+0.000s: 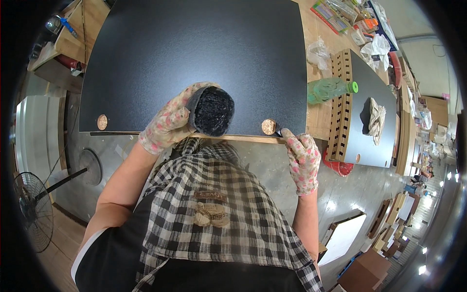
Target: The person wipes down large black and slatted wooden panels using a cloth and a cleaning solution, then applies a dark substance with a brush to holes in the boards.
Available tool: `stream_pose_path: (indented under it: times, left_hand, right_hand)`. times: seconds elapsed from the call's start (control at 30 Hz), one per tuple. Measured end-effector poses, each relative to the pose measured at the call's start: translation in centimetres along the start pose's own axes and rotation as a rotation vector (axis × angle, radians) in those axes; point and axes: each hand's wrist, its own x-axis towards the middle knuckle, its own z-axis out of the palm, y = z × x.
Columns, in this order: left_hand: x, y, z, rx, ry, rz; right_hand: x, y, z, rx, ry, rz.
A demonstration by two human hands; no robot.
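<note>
A large black panel [194,53] lies flat in front of me, with a pale wooden strip along its near edge. My left hand [168,124], in a flowered glove, grips a black bowl-shaped scouring pad [213,111] over the panel's near edge. My right hand [302,160], also gloved, pinches a small dark tool at the edge strip, just beside a round wooden plug [268,127] in the panel. Another round wooden plug [101,122] sits near the panel's left corner.
A green plastic bottle [331,89] lies to the right of the panel. Beyond it, a smaller black panel [372,141] carries a crumpled rag [375,117]. A floor fan [33,209] stands at lower left. Bags and packets clutter the far right bench.
</note>
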Motion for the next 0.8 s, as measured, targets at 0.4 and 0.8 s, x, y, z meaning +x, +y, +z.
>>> stream_pose_path:
  times: [0.4,0.8]
  left_hand:
    - [0.5,-0.3,1.0,-0.113,0.083,-0.073]
    - [-0.4,0.0,2.1,-0.132,0.185,-0.123]
  right_hand:
    - [-0.5,0.6,-0.1,-0.047,-0.032,0.035]
    - [-1.9,-0.9,-0.5,0.766,0.095,0.572]
